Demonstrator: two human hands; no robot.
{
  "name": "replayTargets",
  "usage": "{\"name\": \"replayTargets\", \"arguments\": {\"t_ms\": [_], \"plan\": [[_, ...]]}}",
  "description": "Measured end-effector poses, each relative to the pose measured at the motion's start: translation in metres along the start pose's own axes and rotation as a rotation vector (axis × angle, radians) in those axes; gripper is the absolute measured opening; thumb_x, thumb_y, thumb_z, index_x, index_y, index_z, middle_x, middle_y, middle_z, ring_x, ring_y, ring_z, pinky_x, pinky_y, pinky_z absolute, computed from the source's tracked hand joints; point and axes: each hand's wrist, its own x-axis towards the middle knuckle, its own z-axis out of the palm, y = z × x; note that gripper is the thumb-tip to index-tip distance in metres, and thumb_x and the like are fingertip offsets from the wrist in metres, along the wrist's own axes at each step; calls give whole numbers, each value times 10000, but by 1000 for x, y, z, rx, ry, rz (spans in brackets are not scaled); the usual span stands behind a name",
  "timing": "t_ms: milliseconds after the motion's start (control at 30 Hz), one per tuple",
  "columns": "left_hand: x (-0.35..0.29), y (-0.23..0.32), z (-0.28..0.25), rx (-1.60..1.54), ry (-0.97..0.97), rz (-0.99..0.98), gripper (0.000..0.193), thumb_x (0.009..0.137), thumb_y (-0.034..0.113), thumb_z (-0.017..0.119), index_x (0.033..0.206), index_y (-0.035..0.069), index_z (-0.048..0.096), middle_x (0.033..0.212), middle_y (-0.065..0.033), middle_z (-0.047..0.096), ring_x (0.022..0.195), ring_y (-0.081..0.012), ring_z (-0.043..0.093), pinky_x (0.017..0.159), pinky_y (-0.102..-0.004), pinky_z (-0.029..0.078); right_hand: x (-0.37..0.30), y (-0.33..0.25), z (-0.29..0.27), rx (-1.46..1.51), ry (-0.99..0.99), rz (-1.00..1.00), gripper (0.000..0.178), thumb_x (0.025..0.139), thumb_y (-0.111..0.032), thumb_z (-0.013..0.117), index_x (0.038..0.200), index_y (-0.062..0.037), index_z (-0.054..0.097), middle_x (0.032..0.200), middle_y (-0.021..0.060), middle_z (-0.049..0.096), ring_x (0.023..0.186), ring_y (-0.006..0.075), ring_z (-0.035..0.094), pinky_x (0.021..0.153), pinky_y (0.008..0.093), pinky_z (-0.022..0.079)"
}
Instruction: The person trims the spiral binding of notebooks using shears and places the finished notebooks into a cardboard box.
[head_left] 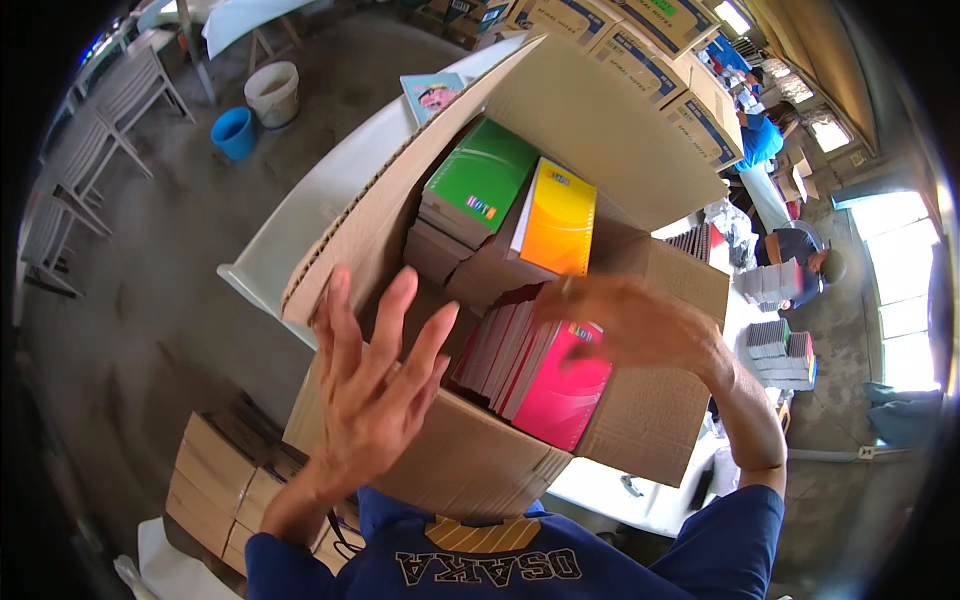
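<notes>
An open cardboard box point(650, 180) stands before me with its flaps spread. Inside it are stacks of spiral notebooks: green ones point(485, 175) at the far left, yellow-orange ones point(560, 215) beside them, and a row of pink ones point(565, 390) on edge at the near right. My left hand point(375, 380) is raised over the near left part of the box, fingers spread, holding nothing. My right hand point(635, 325) reaches over the pink notebooks from the right. Its fingers are blurred, and whether they touch the notebooks I cannot tell.
The box rests on a white table point(290, 215); a notebook with a pink picture point(435, 95) lies behind it. Closed cartons point(640, 65) are piled at the back right, more cartons point(215, 475) at the lower left. Notebook stacks point(770, 340) and other people point(795, 265) are at the right.
</notes>
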Motion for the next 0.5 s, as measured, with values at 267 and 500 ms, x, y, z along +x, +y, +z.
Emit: {"name": "replayTargets", "arguments": {"t_ms": [267, 500], "plan": [[8, -15, 14, 69, -125, 28, 583, 810, 64, 591, 1370, 217, 546, 1442, -136, 461, 1280, -330, 471, 1043, -435, 397, 51, 22, 33, -157, -567, -375, 620, 828, -443, 677, 1264, -23, 543, 1255, 149, 568, 1181, 332, 531, 997, 412, 440], [0, -24, 18, 143, -157, 98, 553, 860, -32, 540, 1353, 219, 552, 1465, -110, 456, 1475, -383, 62, 1155, -453, 8, 97, 9, 52, 36, -822, 149, 359, 977, -293, 476, 1031, 0, 676, 978, 179, 679, 951, 350, 649, 821, 456, 510]]}}
